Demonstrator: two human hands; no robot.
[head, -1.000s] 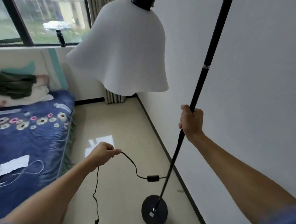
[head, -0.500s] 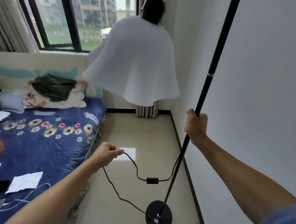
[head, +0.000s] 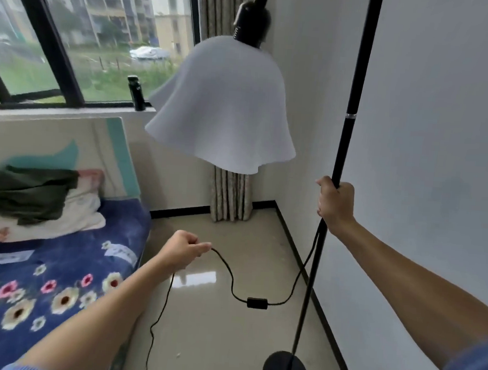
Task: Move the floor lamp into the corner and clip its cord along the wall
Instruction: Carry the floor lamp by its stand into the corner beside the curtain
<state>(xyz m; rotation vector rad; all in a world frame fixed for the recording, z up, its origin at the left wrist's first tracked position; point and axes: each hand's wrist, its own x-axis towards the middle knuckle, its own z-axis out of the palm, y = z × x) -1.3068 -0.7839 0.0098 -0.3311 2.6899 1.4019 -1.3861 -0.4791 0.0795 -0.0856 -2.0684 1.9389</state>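
The floor lamp has a thin black pole [head: 354,85], a round black base [head: 276,368] near the right wall and a white wavy shade [head: 227,109] hanging to the left of the pole. My right hand [head: 334,204] is closed around the pole at mid height. My left hand [head: 183,251] pinches the black cord [head: 226,269], which sags to an inline switch [head: 257,303] and rises back to the pole. The cord's other end drops from my left hand to the floor. The room corner [head: 274,202] lies ahead, beside a curtain.
A bed with a blue flowered cover [head: 45,284] fills the left side. Pillows and a dark green cloth [head: 28,191] lie at its head. A patterned curtain [head: 230,195] hangs in the corner. A black bottle [head: 137,92] stands on the window sill. A black baseboard [head: 325,324] runs along the right wall.
The view has moved toward the window corner, and the curtain and corner now show. Both hands keep their holds on the pole and the cord.
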